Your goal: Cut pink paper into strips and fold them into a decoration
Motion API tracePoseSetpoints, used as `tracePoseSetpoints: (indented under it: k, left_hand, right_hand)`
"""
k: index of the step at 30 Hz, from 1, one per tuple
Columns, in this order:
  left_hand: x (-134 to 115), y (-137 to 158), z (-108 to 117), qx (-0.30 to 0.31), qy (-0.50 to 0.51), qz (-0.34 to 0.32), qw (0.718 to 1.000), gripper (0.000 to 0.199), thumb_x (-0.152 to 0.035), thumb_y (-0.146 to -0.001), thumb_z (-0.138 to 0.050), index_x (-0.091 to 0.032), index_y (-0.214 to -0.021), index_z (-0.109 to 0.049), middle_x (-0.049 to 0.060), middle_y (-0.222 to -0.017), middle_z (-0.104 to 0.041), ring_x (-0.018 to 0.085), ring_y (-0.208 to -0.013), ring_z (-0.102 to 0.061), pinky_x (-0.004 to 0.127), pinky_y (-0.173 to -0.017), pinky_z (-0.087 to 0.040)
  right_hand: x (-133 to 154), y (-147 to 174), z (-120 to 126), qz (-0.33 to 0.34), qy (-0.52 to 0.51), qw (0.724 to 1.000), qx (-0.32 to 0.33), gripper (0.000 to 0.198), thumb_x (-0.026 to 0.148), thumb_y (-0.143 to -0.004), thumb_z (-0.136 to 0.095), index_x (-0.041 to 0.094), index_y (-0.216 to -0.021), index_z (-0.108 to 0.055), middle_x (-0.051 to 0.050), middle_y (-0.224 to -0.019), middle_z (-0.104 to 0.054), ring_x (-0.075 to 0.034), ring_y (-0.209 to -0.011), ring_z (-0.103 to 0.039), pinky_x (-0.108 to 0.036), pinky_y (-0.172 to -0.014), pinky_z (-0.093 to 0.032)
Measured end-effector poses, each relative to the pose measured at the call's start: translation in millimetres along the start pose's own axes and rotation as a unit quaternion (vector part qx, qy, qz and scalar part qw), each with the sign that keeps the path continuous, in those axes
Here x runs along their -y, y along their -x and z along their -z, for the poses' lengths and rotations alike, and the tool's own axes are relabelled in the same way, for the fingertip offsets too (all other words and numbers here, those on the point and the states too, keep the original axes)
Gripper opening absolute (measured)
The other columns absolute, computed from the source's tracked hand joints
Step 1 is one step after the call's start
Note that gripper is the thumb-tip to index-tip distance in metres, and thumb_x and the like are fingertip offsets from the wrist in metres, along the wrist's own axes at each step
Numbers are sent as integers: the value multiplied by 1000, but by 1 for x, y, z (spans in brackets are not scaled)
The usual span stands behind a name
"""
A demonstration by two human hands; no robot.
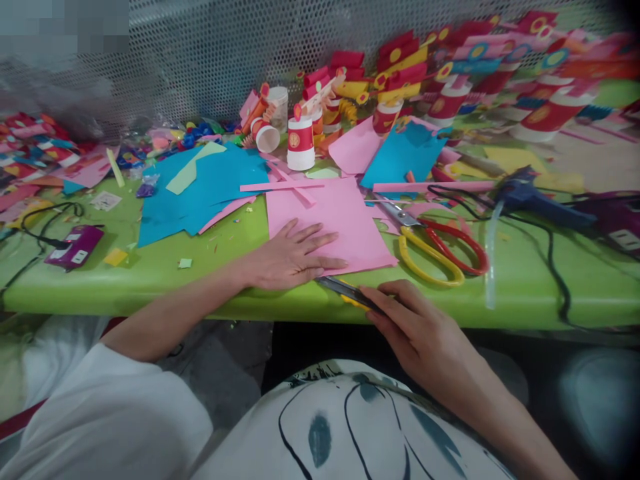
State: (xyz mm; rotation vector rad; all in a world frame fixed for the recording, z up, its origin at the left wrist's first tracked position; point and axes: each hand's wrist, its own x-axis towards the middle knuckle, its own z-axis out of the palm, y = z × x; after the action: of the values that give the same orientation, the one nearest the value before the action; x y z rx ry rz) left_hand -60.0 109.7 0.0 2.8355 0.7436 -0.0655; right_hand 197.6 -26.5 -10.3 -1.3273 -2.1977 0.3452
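My left hand (295, 255) lies flat with spread fingers on a sheet of pink paper (345, 220) near the bench's front edge. In my right hand (410, 320) is a utility knife (353, 293) with a black and yellow body, its tip pointing left beside the sheet's near edge and my left fingers. Whether the blade touches the paper I cannot tell. Two narrow pink paper strips (283, 187) cross on the sheet's upper left part. Scissors (440, 250) with one red and one yellow handle lie just right of the sheet.
Blue paper (200, 190) spreads to the left on the green bench (240, 300). A blue glue gun (545, 200) with a black cord lies at right; a purple power socket (75, 247) sits at left. Red-and-white paper cups (301, 143) with paper decorations line the back before a perforated metal panel (225, 60).
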Motion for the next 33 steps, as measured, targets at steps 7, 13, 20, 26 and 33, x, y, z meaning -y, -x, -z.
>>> tracePoseSetpoints:
  k: [7, 13, 20, 26, 33]
  left_hand:
    - [9, 6, 7, -71, 138, 31, 987, 48, -46, -108, -31, -39, -154, -42, -1, -170, -27, 23, -160, -16, 57, -128, -6]
    - [20, 38, 28, -59, 114, 10, 992, 37, -42, -105, -45, -38, -134, -67, -3, -172, -22, 28, -160, -10, 59, -128, -1]
    - [29, 52, 14, 49, 82, 29, 995, 43, -50, -103, -47, -46, -145, -53, -2, -173, -12, 34, -160, -4, 64, -125, 3]
    - [29, 50, 9, 52, 69, 25, 996, 44, -50, -104, -43, -49, -148, -48, -5, -174, -8, 32, -160, -1, 60, -126, 3]
    - [28, 50, 13, 77, 64, 32, 994, 46, -53, -105, -39, -49, -150, -44, -5, -174, -2, 32, -160, 4, 58, -125, 7]
  right_hand:
    - [-3, -1, 2, -8, 17, 1000, 6, 34, 23, -102, -51, 17, -133, -63, -13, -114, -63, -24, -93, -70, -39, -77, -62]
    - [-6, -1, 4, -4, 23, 1000, 10, 33, 25, -103, -49, 19, -132, -63, -13, -115, -63, -25, -95, -70, -41, -77, -62]
    - [-8, -2, 6, 7, 26, 1000, 12, 33, 25, -103, -48, 18, -133, -62, -14, -116, -63, -25, -97, -70, -41, -76, -62]
    - [-5, 2, 1, 9, 25, 1000, 10, 34, 24, -103, -48, 19, -135, -60, -13, -115, -63, -24, -94, -70, -40, -77, -62]
    - [2, 0, -4, 7, -1, 1000, 6, 34, 24, -104, -49, 17, -134, -61, -13, -113, -62, -22, -92, -70, -37, -76, -61]
